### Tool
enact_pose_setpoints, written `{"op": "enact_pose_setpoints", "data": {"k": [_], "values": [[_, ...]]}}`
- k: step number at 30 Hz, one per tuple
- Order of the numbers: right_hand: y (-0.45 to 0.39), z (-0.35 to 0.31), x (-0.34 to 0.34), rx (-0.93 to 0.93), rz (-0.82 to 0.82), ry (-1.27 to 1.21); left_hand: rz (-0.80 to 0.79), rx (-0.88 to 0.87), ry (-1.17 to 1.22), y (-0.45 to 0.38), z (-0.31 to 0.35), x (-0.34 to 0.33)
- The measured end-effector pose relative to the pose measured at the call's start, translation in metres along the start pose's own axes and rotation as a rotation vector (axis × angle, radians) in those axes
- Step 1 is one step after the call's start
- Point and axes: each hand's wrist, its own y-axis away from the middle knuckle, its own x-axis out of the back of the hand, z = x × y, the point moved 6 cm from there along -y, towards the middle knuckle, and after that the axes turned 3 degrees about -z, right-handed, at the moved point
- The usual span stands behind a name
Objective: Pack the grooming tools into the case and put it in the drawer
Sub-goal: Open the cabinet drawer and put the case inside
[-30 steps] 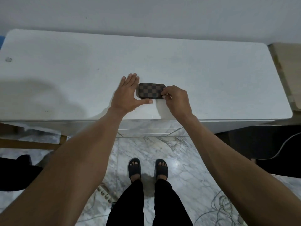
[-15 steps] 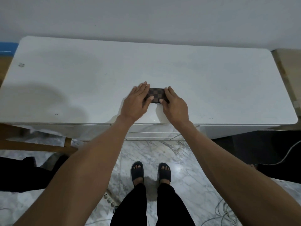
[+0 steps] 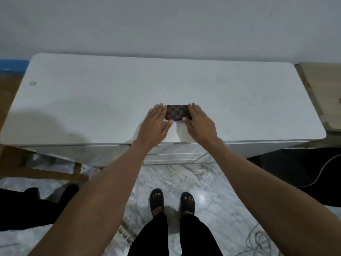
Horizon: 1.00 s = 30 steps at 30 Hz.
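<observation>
You have one case [image 3: 177,112], brown and checkered, lying flat and closed on the white table [image 3: 92,100], its long axis running left to right between your two sets of fingers, one short end toward each hand. Your left hand [image 3: 154,124] lies against the case's left end with its fingers [image 3: 159,110] straight and together, reaching past the far corner, the thumb laid along the near edge. Your right hand [image 3: 199,122] mirrors it at the right end, fingers [image 3: 193,109] straight, thumb touching the near right corner (neither hand curls round the case; both only touch its ends). Count two hands, one case, one table, and no loose grooming tools anywhere around your fingers. Compared with a second ago, your right fingers have straightened out of the pinch they had at the case's right edge, and your left hand has closed in so that its fingers now lie alongside the case instead of beyond it. Half a second ago the hands crowded over the case and hid most of it; now they sit slightly further apart, and more of the checkered top shows between your fingers. The case has stayed flat on the table, near the front edge.
</observation>
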Motion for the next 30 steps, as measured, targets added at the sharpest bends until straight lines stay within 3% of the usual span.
{"op": "enact_pose_setpoints", "data": {"k": [7,17,24,30], "values": [[0.061,0.004,-0.003,0.002,-0.067,0.022,0.115,0.002,-0.073,0.071,0.005,0.004],[0.151,0.025,-0.027,0.049,-0.066,0.08,0.136,0.083,-0.116,0.162,0.025,-0.022],[0.139,0.052,-0.051,-0.003,-0.179,0.105,-0.018,0.21,-0.137,0.148,0.0,-0.033],[0.12,0.053,-0.058,-0.028,-0.123,0.159,-0.016,0.181,-0.159,0.136,-0.019,-0.031]]}}
